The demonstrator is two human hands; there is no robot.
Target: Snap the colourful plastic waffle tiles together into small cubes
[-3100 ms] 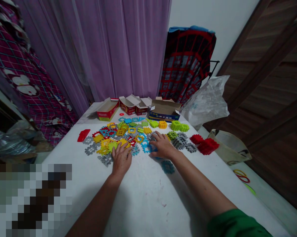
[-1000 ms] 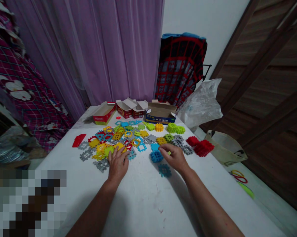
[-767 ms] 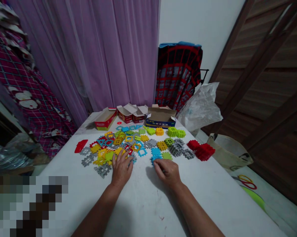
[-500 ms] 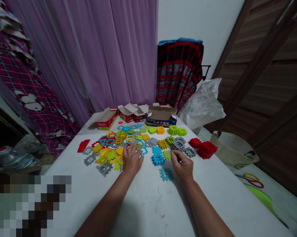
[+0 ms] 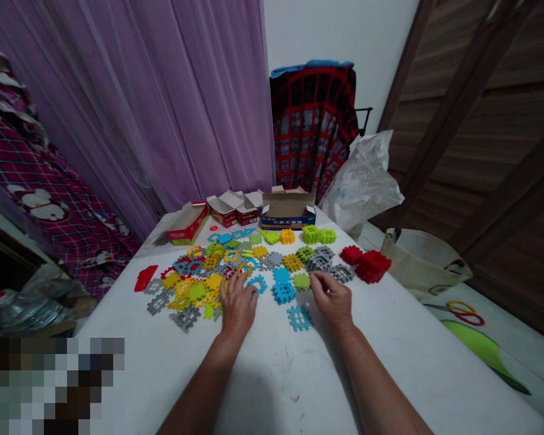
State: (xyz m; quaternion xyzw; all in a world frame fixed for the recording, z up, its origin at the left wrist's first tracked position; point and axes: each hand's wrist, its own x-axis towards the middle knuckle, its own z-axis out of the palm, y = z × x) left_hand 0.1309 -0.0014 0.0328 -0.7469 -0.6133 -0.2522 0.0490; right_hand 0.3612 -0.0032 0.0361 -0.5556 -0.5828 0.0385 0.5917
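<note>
A person's two bare hands rest on a white bench covered with flat plastic interlocking toy tiles in many colours. The left hand [image 5: 238,305] lies palm down at the near edge of the mixed scatter of tiles [image 5: 199,281], fingers spread loosely, gripping nothing. The right hand [image 5: 332,296] sits just beside a green tile [image 5: 301,281] at its ten o'clock, fingers curled low; whether they pinch a piece cannot be told.

Between the hands stands a small stack of blue tiles [image 5: 283,290], and a single teal grid-shaped tile [image 5: 299,317] lies flat at the stack's five o'clock, apart from the rest. Sorted piles sit at the far side: lime green blocks [image 5: 317,234], grey tiles [image 5: 326,263], and red blocks [image 5: 369,264] at the right hand's two o'clock.

The work appears to be sorting tiles by colour, blue in hand; the next move seems to call for picking another blue piece from the scatter.

An open blue cardboard box [image 5: 287,212] at twelve o'clock carries yellow lettering, too small to read. Open red cartons [image 5: 188,222] stand beside it.
</note>
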